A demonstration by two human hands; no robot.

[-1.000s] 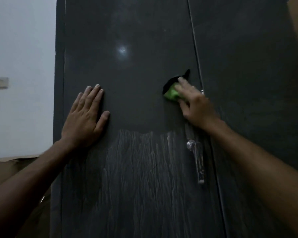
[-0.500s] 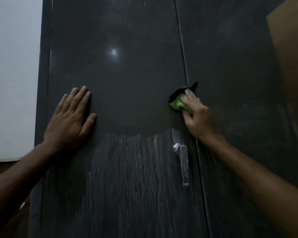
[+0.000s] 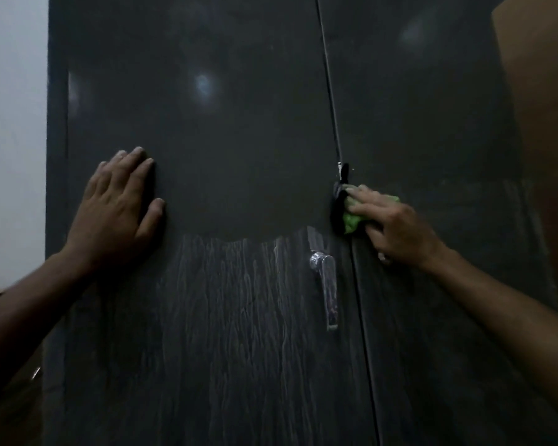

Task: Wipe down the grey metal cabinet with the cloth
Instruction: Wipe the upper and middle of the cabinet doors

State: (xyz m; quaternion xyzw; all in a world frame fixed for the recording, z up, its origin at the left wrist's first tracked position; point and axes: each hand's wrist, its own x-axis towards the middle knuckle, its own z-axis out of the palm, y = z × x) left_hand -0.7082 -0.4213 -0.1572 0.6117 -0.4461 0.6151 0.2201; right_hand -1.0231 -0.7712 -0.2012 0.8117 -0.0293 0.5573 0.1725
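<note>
The left hand (image 3: 116, 209) lies flat against the left door of the cabinet (image 3: 239, 140), fingers (image 3: 132, 164) straight and close together, thumb spread to the right, holding nothing; its forearm rises from the lower left. The right hand (image 3: 388, 226) presses the green cloth (image 3: 351, 220) against the right door, just right of the seam between the doors, fingers extended over the cloth and slightly bent, pointing up-left. The cloth's dark edge overlaps the seam. The chrome handle (image 3: 327, 284) hangs just below the cloth. Pale streaks (image 3: 239, 300) cover the lower door faces.
</note>
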